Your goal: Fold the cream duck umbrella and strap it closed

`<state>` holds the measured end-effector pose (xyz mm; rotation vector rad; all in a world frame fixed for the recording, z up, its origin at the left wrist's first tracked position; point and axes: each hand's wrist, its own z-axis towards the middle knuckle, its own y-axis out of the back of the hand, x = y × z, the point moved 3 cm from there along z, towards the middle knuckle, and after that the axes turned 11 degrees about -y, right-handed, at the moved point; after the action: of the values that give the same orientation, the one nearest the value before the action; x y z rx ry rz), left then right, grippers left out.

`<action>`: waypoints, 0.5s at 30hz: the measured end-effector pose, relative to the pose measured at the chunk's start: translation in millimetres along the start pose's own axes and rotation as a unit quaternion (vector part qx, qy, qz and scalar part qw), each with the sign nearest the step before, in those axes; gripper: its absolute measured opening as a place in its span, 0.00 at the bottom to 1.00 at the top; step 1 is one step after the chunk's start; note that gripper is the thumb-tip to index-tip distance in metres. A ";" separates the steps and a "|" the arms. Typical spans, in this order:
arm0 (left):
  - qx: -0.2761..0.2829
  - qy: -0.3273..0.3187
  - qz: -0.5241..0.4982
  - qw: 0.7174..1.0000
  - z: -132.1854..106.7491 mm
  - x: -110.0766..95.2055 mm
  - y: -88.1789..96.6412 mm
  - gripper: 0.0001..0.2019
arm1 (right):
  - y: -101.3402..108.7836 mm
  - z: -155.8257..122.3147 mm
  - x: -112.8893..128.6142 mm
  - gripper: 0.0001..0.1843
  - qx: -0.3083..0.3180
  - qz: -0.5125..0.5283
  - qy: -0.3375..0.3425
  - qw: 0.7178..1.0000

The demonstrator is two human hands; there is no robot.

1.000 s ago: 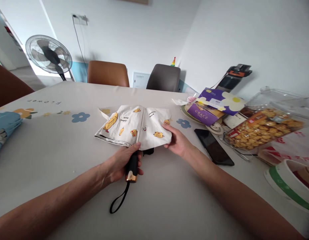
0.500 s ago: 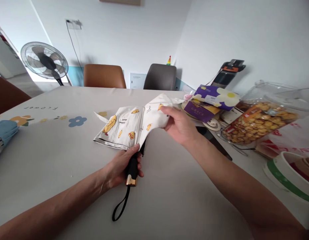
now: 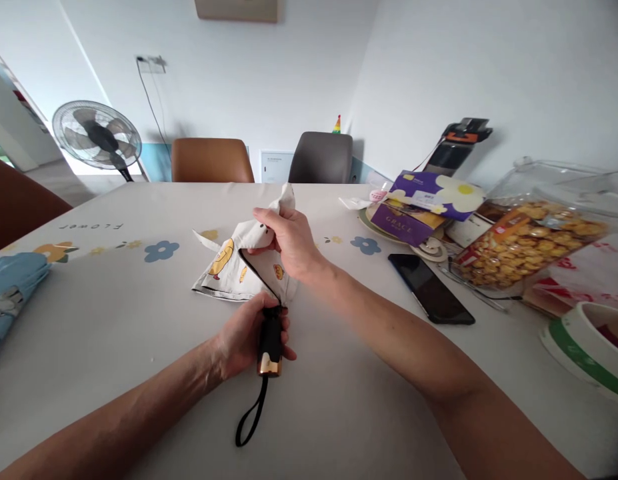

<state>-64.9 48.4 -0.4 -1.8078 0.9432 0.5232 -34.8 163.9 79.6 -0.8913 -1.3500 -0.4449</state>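
Note:
A folded white umbrella (image 3: 227,267) with yellow duck prints lies on the table (image 3: 113,320) in front of me. My left hand (image 3: 246,337) is closed round its black handle (image 3: 269,340), whose gold end and black wrist loop (image 3: 251,417) point toward me. My right hand (image 3: 286,240) is closed on a bunch of the umbrella's fabric and holds it lifted above the canopy, folded over to the left.
A black phone (image 3: 431,288) lies to the right. Behind it are a purple box (image 3: 406,223) on a plate, a clear tub of snacks (image 3: 531,243) and stacked bowls (image 3: 589,343). A blue cloth (image 3: 11,293) sits at the left edge. Two chairs and a fan stand beyond the table.
My right hand has lifted the right side of the umbrella's fabric and carried it up and leftward over the canopy. My left hand has stayed on the handle.

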 end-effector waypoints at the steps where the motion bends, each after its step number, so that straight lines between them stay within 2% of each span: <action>1: 0.008 -0.001 -0.002 1.000 -0.4 -0.6 -0.7 0.09 | -2.0 0.9 0.6 0.11 0.003 -0.007 0.000 1.000; 3: -0.006 -0.002 0.019 1.000 -0.7 -1.4 -1.4 0.09 | -6.5 2.2 1.2 0.11 0.014 -0.025 -0.003 1.000; 7: -0.085 0.000 0.083 0.993 -2.2 -0.5 -2.8 0.17 | -19.5 4.6 -3.1 0.13 0.051 -0.056 -0.016 0.997; 9: -0.098 0.000 0.100 0.990 -3.8 1.4 -4.5 0.19 | -28.4 6.6 -6.2 0.15 0.062 -0.071 -0.020 0.995; 13: -0.070 -0.025 0.096 0.993 -5.8 4.4 -6.7 0.20 | -47.5 9.0 -3.8 0.19 0.100 -0.110 -0.021 0.989; 15: -0.030 -0.033 0.052 0.998 -6.1 3.2 -7.0 0.21 | -50.3 8.9 7.5 0.17 0.126 -0.111 0.017 0.986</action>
<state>-57.7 43.2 3.8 -1.7910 0.9890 0.6795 -76.1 141.6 101.2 -0.5262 -1.4443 -0.4454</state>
